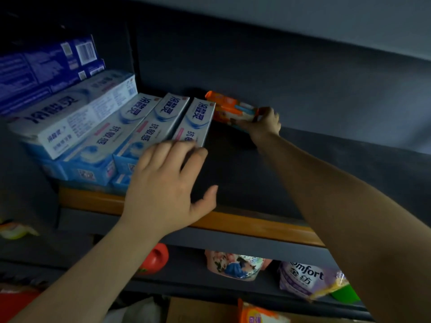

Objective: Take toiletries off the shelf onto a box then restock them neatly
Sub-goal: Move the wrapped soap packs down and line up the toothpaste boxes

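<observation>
White and blue toothpaste boxes [149,122] lie side by side on the dark upper shelf [245,178], with more stacked at the left. My left hand [168,183] lies flat with straight fingers on the near ends of the rightmost boxes. Deep at the back of the shelf, my right hand [264,125] grips the end of an orange toothpaste box [227,109] that lies next to the white ones. Dark blue boxes [44,68] sit at the top left.
The shelf has an orange front edge [245,223]. On the shelf below stand a red bottle [156,258], a floral pouch [233,266] and a purple Comfort refill bag [303,279]. A cardboard box [198,311] with an orange pack [258,314] sits at the bottom.
</observation>
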Tool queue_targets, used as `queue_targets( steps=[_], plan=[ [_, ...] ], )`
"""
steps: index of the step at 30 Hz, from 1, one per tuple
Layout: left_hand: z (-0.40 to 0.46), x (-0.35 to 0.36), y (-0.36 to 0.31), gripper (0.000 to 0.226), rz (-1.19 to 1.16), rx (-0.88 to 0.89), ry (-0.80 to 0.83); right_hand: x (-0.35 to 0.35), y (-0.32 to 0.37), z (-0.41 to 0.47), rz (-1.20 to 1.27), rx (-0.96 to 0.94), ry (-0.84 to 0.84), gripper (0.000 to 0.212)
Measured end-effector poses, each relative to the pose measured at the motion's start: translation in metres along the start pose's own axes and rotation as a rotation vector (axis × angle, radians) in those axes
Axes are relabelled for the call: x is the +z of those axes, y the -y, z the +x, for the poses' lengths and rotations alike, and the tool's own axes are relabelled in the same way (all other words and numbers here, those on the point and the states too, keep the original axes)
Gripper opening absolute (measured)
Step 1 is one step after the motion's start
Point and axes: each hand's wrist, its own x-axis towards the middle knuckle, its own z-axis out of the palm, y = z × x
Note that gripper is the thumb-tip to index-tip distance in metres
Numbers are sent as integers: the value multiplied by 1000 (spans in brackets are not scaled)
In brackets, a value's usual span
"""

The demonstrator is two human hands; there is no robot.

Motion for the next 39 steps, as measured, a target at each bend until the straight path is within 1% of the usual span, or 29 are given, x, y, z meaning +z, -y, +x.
queue_targets(
  steps=[2, 4, 5, 7, 9, 11, 13, 14, 16, 17, 19, 22, 24, 26, 28, 30, 32, 33, 34, 35, 36, 37, 39],
  plan=[
    [0, 1, 0, 51, 3, 3, -2, 3, 2, -9, 61, -64, 66, 59],
    [-1, 1, 0, 50, -1, 1, -8, -2, 8, -21, -63, -134, 130, 49],
    [-1, 0, 0, 49, -2, -1, -12, -5, 10, -26, -109, -135, 149, 47],
    [-2, -1, 0, 48, 2, -2, -2, -18, 13, -40, -87, -65, 172, 50],
    [-2, -3, -1, 48, 7, -8, 35, -35, 10, -59, 12, 20, 225, 53],
    [-1, -7, -3, 48, 0, -22, 99, -56, 4, -81, 78, 139, 322, 52],
    [1, -15, -5, 50, -31, -45, 196, -82, 4, -109, 94, 205, 340, 49],
    [2, -20, -6, 53, -54, -63, 248, -96, 6, -122, 39, 169, 311, 47],
    [5, -35, -11, 62, -112, -108, 334, -122, 11, -151, -141, 29, 249, 41],
    [5, -43, -15, 66, -156, -135, 355, -134, 14, -166, -160, -18, 237, 39],
    [4, -60, -26, 69, -302, -177, 349, -155, 18, -196, -27, -22, 297, 33],
    [-4, -84, -43, 64, -644, -253, 385, -171, 22, -234, 229, 58, 424, 30],
    [-12, -95, -50, 54, -848, -298, 452, -171, 18, -254, 365, 161, 445, 30],
    [-20, -103, -54, 49, -1013, -420, 537, -167, 8, -270, 498, 295, 444, 30],
    [-27, -105, -57, 44, -1078, -474, 551, -159, -9, -283, 664, 468, 463, 39],
    [-33, -107, -60, 42, -1074, -444, 530, -150, -19, -294, 850, 597, 491, 58],
    [-38, -106, -63, 39, -1040, -376, 525, -143, -26, -302, 971, 606, 491, 73],
    [-41, -104, -64, 39, -1022, -336, 522, -141, -28, -306, 987, 591, 482, 74],
    [-43, -103, -64, 41, -1005, -297, 521, -140, -31, -310, 954, 576, 462, 70],
    [-45, -100, -64, 43, -988, -258, 521, -141, -33, -313, 859, 550, 432, 59],
    [-48, -97, -63, 43, -972, -216, 523, -143, -34, -315, 721, 527, 390, 47],
    [-51, -94, -61, 42, -954, -172, 524, -146, -35, -317, 586, 479, 346, 41],
    [-58, -84, -60, 39, -906, -96, 523, -150, -41, -320, 335, 275, 259, 43]
  ],
)
